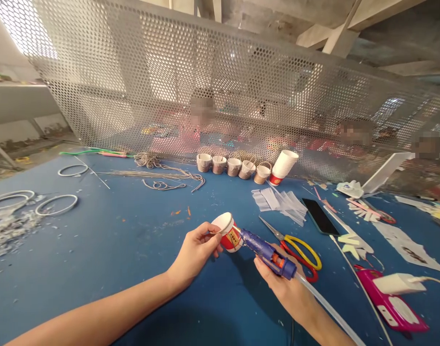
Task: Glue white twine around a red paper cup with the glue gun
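Note:
My left hand (196, 252) pinches a red and white paper cup (230, 234) by its left side, the cup's mouth tilted up and away. In my right hand (288, 293) is a blue hot glue gun (265, 252), its nozzle at the cup's outer wall near the rim; whether it touches is hard to tell. A clear glue stick (328, 307) sticks out of the gun's back end. Scissors (295, 247) with one yellow and one red handle lie just beyond my right hand.
Several small twine-wrapped cups (234, 167) stand along the back beside stacked paper cups (285, 166). Twine (162, 174) and rings (56, 205) lie left. Paper strips (280, 203), a phone (320, 216) and a pink power strip (393, 300) lie right. A perforated screen (162, 77) borders the table.

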Available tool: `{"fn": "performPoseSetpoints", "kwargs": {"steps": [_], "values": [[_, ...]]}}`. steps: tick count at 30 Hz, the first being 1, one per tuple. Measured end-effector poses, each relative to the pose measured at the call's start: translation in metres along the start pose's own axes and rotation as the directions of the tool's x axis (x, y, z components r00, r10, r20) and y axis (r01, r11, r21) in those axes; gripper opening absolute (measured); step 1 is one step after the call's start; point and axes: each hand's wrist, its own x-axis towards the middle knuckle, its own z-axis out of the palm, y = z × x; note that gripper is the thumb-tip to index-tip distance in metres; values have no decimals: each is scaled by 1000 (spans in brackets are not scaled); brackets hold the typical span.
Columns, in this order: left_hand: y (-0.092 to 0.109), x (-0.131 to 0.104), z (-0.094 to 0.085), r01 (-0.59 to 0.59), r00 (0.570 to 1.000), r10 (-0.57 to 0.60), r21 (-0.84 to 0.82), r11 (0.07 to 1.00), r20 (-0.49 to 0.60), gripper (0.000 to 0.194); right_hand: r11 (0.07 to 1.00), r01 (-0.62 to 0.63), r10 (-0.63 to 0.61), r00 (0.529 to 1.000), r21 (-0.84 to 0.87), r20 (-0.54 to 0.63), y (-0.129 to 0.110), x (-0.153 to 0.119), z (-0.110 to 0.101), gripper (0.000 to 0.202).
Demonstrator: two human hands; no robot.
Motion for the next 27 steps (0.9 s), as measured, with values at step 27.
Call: {"fn": "performPoseSetpoints", "kwargs": {"steps": [27], "values": [[2, -4, 4, -41, 999, 41, -8, 999, 7, 23, 928, 286, -274, 958, -239, 80, 7, -7, 6, 18]]}}
